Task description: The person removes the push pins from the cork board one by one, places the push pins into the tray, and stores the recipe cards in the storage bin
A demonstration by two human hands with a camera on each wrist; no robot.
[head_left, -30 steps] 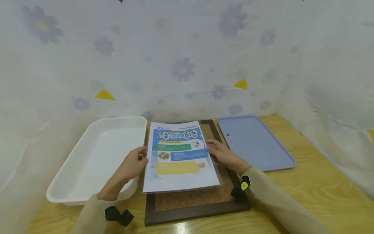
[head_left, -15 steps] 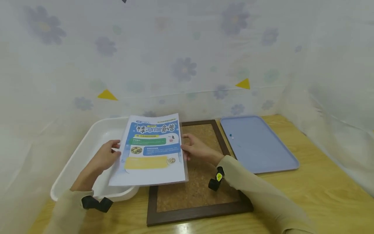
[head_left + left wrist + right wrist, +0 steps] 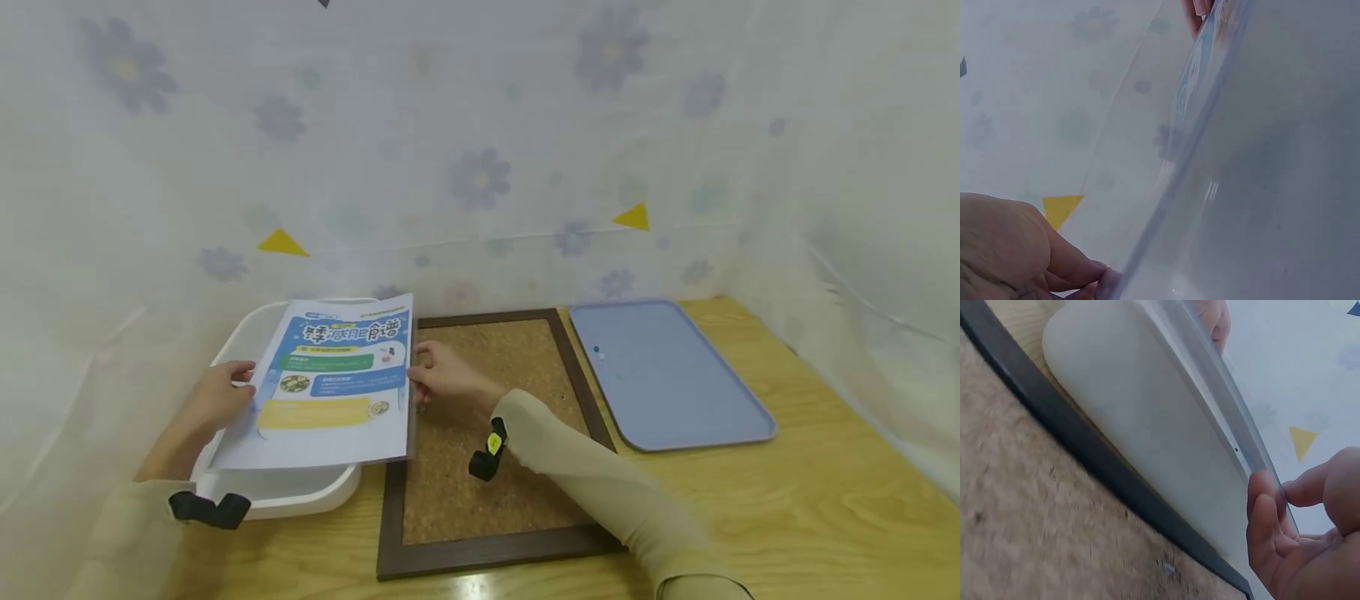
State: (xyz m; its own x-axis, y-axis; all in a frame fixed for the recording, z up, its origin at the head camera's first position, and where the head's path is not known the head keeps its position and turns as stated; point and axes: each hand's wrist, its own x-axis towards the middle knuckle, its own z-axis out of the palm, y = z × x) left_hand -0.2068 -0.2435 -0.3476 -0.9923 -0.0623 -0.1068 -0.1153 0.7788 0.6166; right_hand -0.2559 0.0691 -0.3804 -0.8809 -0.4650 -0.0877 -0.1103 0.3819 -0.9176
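Observation:
A printed poster sheet in a clear plastic sleeve (image 3: 322, 392), with blue, green and yellow panels, is held flat above the white basin (image 3: 330, 498). My left hand (image 3: 219, 395) pinches its left edge; in the left wrist view the thumb and fingers of that left hand (image 3: 1035, 250) meet at the clear edge. At the opposite edge my right hand (image 3: 450, 377) grips the sleeve between thumb and fingers, seen closely as the right hand (image 3: 1304, 531) in the right wrist view. Most of the basin is hidden under the sheet.
A cork board in a dark brown frame (image 3: 495, 542) lies mid-table under my right forearm. To its right is a pale blue tray (image 3: 675, 375) with a few tiny pieces on it. A flower-patterned curtain (image 3: 480, 125) stands behind the wooden table (image 3: 825, 500).
Both hands have carried the sleeved sheet leftward, from over the cork board to over the white basin. The cork board now shows almost fully.

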